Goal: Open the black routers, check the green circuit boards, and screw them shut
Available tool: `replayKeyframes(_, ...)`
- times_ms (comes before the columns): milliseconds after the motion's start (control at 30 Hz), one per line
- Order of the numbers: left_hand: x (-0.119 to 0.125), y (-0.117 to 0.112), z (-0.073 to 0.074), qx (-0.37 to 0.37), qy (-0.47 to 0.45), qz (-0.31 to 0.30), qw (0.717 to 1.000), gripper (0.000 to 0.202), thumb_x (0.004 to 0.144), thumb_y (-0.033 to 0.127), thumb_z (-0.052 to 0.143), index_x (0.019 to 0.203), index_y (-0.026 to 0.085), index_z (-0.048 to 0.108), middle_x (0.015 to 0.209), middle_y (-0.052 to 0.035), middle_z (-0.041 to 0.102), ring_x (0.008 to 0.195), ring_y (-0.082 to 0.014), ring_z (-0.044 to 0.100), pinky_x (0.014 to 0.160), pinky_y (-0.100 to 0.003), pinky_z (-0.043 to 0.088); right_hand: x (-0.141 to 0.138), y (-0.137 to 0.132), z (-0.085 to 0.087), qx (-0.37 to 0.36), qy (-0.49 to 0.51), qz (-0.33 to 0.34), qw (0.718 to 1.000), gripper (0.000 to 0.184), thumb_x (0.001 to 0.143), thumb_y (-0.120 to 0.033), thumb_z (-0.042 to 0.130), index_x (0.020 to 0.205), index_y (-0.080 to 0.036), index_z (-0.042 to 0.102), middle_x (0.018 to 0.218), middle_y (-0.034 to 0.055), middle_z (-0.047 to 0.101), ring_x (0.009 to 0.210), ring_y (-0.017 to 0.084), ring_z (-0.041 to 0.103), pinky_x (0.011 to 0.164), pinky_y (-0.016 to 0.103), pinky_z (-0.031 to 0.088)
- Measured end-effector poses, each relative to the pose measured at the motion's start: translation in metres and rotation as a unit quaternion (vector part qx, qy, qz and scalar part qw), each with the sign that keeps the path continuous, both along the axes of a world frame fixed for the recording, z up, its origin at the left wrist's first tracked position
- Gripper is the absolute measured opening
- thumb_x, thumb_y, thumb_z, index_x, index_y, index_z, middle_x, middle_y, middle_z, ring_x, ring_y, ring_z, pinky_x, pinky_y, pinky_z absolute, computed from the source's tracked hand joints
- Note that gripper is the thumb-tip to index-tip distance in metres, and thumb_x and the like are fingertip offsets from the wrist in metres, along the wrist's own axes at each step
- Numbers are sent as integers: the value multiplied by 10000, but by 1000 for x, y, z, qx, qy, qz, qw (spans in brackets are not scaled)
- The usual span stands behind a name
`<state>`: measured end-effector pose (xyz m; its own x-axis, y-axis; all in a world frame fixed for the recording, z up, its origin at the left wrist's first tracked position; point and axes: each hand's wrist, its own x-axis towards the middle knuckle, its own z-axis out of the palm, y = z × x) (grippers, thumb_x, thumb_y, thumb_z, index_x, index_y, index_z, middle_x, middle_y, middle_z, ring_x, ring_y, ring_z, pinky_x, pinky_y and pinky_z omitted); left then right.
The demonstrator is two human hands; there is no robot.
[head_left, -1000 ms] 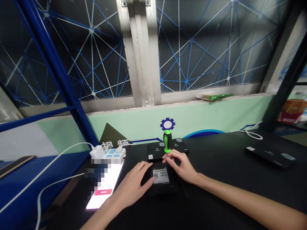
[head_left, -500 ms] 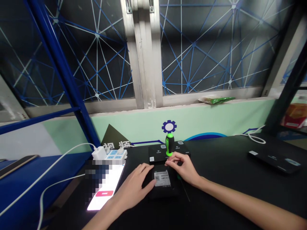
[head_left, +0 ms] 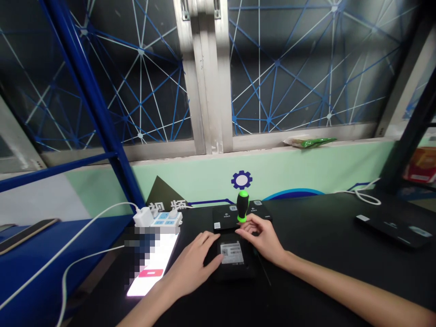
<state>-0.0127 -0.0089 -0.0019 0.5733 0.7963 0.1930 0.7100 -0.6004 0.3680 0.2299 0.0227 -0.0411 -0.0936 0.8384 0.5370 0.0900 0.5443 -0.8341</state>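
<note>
A small black box (head_left: 235, 268) with a white label lies on the dark table just in front of me. My left hand (head_left: 194, 265) rests flat on its left side, fingers stretched out and pressing it down. My right hand (head_left: 260, 238) pinches the lower shaft of a screwdriver with a green and black handle (head_left: 243, 206), which stands upright at the box's far edge. A second black box (head_left: 225, 218) lies right behind the first one.
A lit phone (head_left: 153, 263) lies left of my left hand. Behind it is a white power strip (head_left: 160, 219) with white cables running left. Another flat black device (head_left: 391, 225) sits at the right. A thin dark rod (head_left: 263, 270) lies beside my right wrist.
The view has shifted slightly. Both hands stay on the box and screwdriver; the fingers of my right hand have shifted a little on the shaft.
</note>
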Motion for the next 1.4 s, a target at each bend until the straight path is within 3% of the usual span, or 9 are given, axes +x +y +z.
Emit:
replayKeyframes(133,0,-1,1,-4,-1,3,1000,440,1012,438,480,1435,319,455,1333,-47,550,1191,-252,571,990,-400,488,1,-2,1,-5,2,1,1000,242,859,-397,732,810,-189,619,726,16,671,629,153,622,590,261,500)
replayKeyframes(300,1,-1,2,-4,1,3,1000,419,1013,428,482,1415,311,470,1325,-49,554,1180,-245,576,991,-397,486,2,-5,5,-3,-42,58,997,263,992,-404,534,1024,-178,665,891,68,732,610,133,607,599,270,510)
replayKeyframes(433,1,-1,2,-1,-1,2,1000,419,1011,437,481,1407,300,477,1330,-53,554,1187,-252,573,1004,-407,480,1,-3,3,4,-46,37,998,258,944,-430,609,969,-180,668,958,79,725,579,123,596,554,268,504)
replayKeyframes(600,0,-1,2,-1,-1,-1,1000,420,1018,454,463,1411,303,472,1338,-58,553,1194,-256,570,1003,-416,480,0,0,0,-21,-18,33,999,289,840,-456,740,860,-189,631,666,-10,619,558,139,588,521,254,475)
replayKeyframes(700,0,-1,1,2,-2,4,1000,430,1016,467,465,1413,303,471,1345,-60,549,1203,-260,565,1002,-417,480,0,-2,1,9,-53,13,998,281,864,-458,713,830,-190,635,630,-20,581,538,127,529,515,253,439)
replayKeyframes(800,1,-1,2,-3,3,4,1000,420,1017,449,472,1412,306,468,1339,-52,546,1205,-251,562,1008,-412,475,0,-4,3,39,-81,-1,996,254,934,-432,625,857,-191,645,682,4,613,561,132,525,537,258,438)
replayKeyframes(967,2,-1,3,-5,3,0,1000,420,1018,435,474,1418,310,459,1330,-54,546,1193,-248,567,1000,-403,479,1,-5,6,12,-69,42,997,285,993,-438,517,1038,-190,649,854,52,697,650,151,604,611,268,496)
replayKeyframes(1300,0,0,1,-4,-1,-1,1000,438,1021,486,440,1417,303,468,1341,-62,551,1195,-263,568,985,-408,486,1,5,-3,-46,33,37,998,364,766,-502,797,814,-182,629,654,-9,622,565,143,593,520,253,513)
replayKeyframes(1400,1,-1,3,-7,1,5,1000,434,1019,481,450,1416,307,468,1339,-54,550,1190,-253,572,989,-399,485,1,4,-3,-63,60,42,995,359,779,-490,790,795,-182,607,699,11,663,581,145,619,506,245,508)
